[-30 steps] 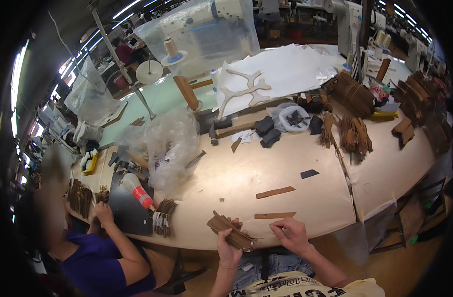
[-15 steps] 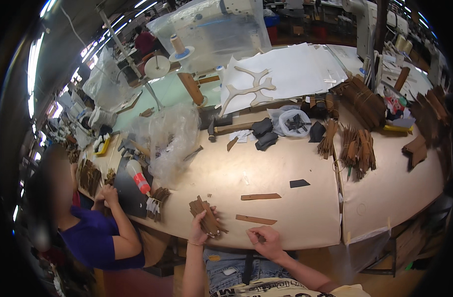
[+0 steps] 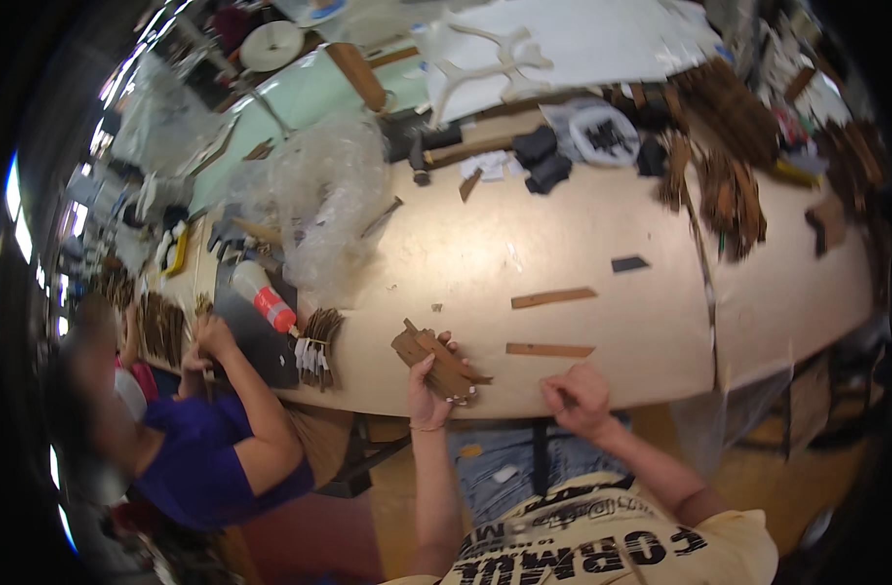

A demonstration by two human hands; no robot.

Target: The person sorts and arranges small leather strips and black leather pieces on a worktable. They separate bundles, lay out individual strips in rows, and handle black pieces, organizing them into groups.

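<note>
- The left hand [image 3: 428, 397] is closed around a sheaf of brown leather-like strips [image 3: 425, 353], thumb across the near side and fingers around the far side; the strips fan out unevenly over the near edge of the desk [image 3: 446, 263].
- The right hand [image 3: 580, 395] hovers near the desk's edge, well apart from the left, its fingers curled in and the tips drawn toward the thumb; whether something small is pinched there cannot be told.
- Just beyond the right hand, a loose brown strip [image 3: 550, 349] lies flat on the desk, with a second brown strip [image 3: 553, 297] roughly parallel behind it.
- Farther back and to the right lies a small dark slanted piece [image 3: 629, 264].
- Left of the sheaf, a tied bundle with white tips [image 3: 319, 341] lies near a squeeze bottle with a red band [image 3: 264, 295].
- Behind the bottle sits a crumpled clear plastic bag [image 3: 334, 200].
- Across the back of the desk are a hammer [image 3: 421, 164], black folded pieces [image 3: 543, 161], a white bag of dark scraps [image 3: 604, 135] and a bundle of brown strips [image 3: 731, 203].
- At the left, a co-worker in a purple top [image 3: 197, 453] has both hands close together by the desk.
</note>
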